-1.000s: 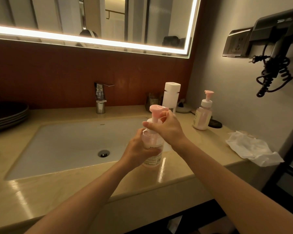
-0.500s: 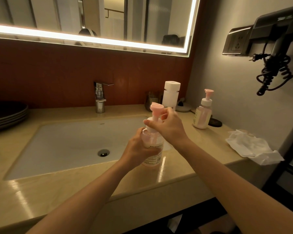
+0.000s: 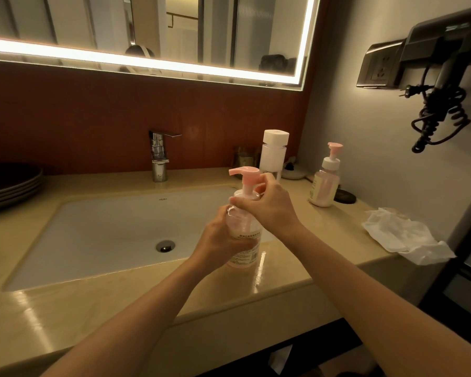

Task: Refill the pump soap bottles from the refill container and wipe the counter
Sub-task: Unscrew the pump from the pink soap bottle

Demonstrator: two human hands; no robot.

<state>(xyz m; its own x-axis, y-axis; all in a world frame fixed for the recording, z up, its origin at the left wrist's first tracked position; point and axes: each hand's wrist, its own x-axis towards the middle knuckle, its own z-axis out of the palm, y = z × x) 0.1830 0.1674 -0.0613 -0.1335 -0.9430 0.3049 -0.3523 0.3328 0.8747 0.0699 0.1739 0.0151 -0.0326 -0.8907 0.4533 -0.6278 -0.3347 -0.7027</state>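
The pump [image 3: 244, 174] has turned since the earlier frame: its spout, which faced the camera, now points off to the left of the fingers. The bottle [image 3: 246, 240] has stayed where it was.

The right hand [image 3: 273, 209] comes in from above, its fingers [image 3: 241, 204] pinching the pump's white collar at the neck. The left hand [image 3: 218, 240] wraps the bottle's body from the left. Its fingers curl round the far side and are mostly hidden. The bottle stands upright between the two hands, and its base seems to rest on the tabletop [image 3: 93, 308], on the strip in front of the sink [image 3: 106, 235].

This looks like a twist at the neck, but I cannot tell whether the pump is going on or coming off. The refill container [image 3: 273, 153], just behind the fingers, is capped. The second bottle [image 3: 324, 186], well to their right, has its pump on and looks full of pink soap. The crumpled cloth [image 3: 403, 235] lies farther right, untouched, so the wiping appears still to come.

The held bottle is a clear plastic cylinder with a printed label, and how much it holds is unclear. Its pump is matte pink with a long flat spout. The refill container is tall, white and square-shouldered. The tabletop is glossy beige stone that throws back streaks of light, and the sink is smooth white. The cloth is thin, white and creased.
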